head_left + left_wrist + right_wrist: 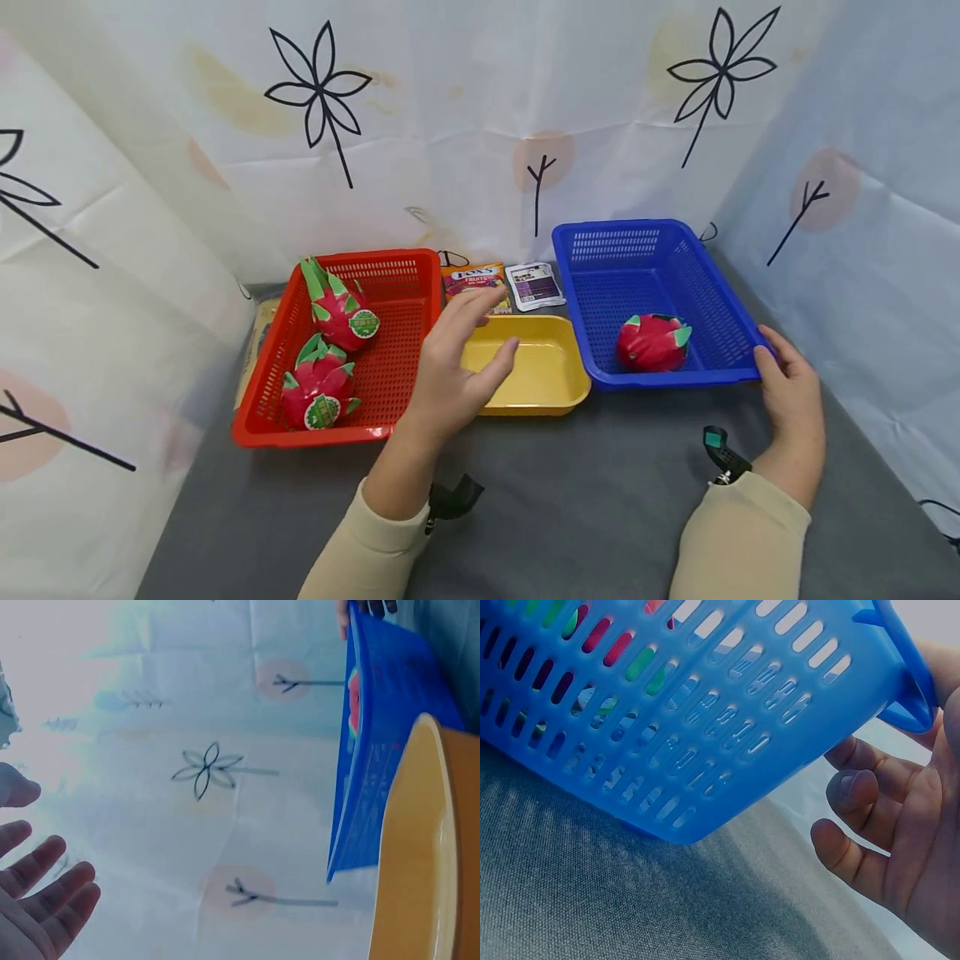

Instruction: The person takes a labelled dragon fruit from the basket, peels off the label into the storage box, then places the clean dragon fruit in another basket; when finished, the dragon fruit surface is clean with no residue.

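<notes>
At the front right corner of the blue basket, my right hand pinches the rim, thumb on top. The right wrist view has that hand at the basket's corner, its other fingers loosely bent below the rim. One dragon fruit lies inside the blue basket. My left hand is raised above the yellow tray, fingers spread, holding nothing. Two dragon fruits with round green labels, an upper one and a lower one, lie in the red basket.
Behind the yellow tray lie an orange candy packet and a white packet. A brown flat item is partly hidden left of the red basket. Patterned white cloth encloses the grey table at the back and sides.
</notes>
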The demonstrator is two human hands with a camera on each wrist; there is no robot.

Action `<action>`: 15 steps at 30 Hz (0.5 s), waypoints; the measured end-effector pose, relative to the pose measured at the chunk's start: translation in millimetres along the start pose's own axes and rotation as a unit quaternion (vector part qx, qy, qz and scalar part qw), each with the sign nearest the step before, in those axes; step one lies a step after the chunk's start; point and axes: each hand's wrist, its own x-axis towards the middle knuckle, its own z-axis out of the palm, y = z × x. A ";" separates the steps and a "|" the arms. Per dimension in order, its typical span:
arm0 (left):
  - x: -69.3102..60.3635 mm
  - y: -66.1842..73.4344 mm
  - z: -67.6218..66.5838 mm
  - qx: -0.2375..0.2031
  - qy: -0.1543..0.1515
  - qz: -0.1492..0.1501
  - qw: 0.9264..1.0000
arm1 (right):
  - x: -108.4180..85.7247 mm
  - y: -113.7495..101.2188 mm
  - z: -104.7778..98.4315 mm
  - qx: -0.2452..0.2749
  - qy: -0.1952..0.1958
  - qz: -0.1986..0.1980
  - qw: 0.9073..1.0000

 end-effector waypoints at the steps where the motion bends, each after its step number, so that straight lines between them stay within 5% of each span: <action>1: -5.5 1.4 -9.6 0.008 0.005 -0.010 1.000 | 0.4 -0.3 0.3 0.001 0.000 0.003 1.000; 9: -49.5 5.2 -78.8 0.058 0.102 -0.026 0.993 | 0.8 -1.1 1.8 -0.063 -0.001 0.012 0.998; 13: -64.6 10.0 -104.6 0.067 0.174 -0.020 0.982 | 1.3 -0.6 0.6 -0.079 -0.004 0.015 0.997; 15: -72.7 13.7 -115.3 0.084 0.206 -0.040 0.974 | 1.5 -0.8 0.0 -0.083 -0.004 0.016 0.996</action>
